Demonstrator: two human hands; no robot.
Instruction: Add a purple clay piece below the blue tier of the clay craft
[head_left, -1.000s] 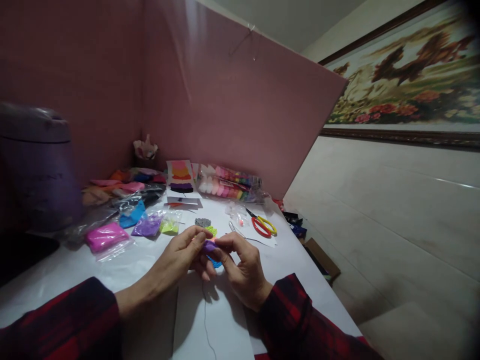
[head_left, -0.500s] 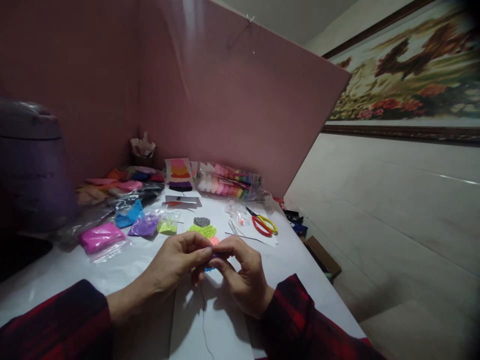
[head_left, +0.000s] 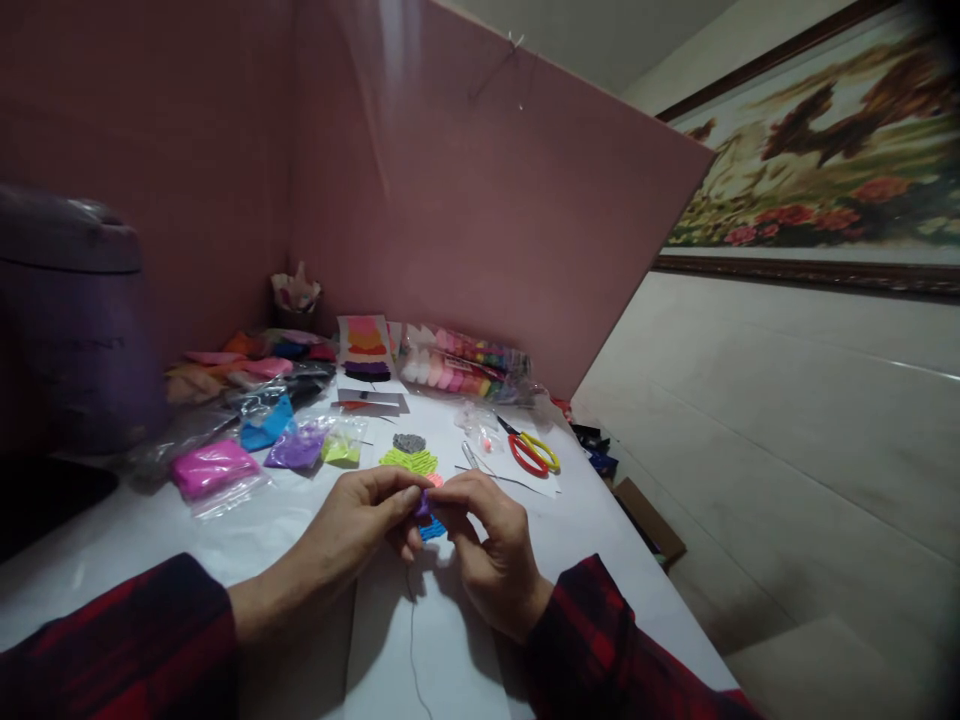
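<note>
Standing at the far left of my remote view is a tall dull-purple cylindrical container point(head_left: 75, 350). Next I make out a bright magenta packet in clear plastic point(head_left: 215, 468), a bright blue plastic-wrapped packet point(head_left: 268, 427), a small clear bag of purple material point(head_left: 296, 447) and a small clear bag of yellow-green material point(head_left: 341, 450). Reaching in from a red-and-black checked sleeve point(head_left: 150, 630), the bare left hand point(head_left: 358, 518) has its thumb and index finger closed in a pinch on a small soft purple piece point(head_left: 424, 508), held between both hands above a long white paper sheet point(head_left: 382, 640). Behind and below the fingers I see a ridged grey patch point(head_left: 409, 442), a ridged yellow-green patch point(head_left: 409, 460) and a partly hidden ridged blue patch point(head_left: 433, 530). The bare right hand point(head_left: 487, 540) pinches the purple piece from its side, index fingertip near the left's; its thumb tip is hard to see. Beyond it lie red-and-yellow-handled scissors point(head_left: 531, 455), and a framed painting of horses and flowers point(head_left: 825, 170) hangs at the far right
</note>
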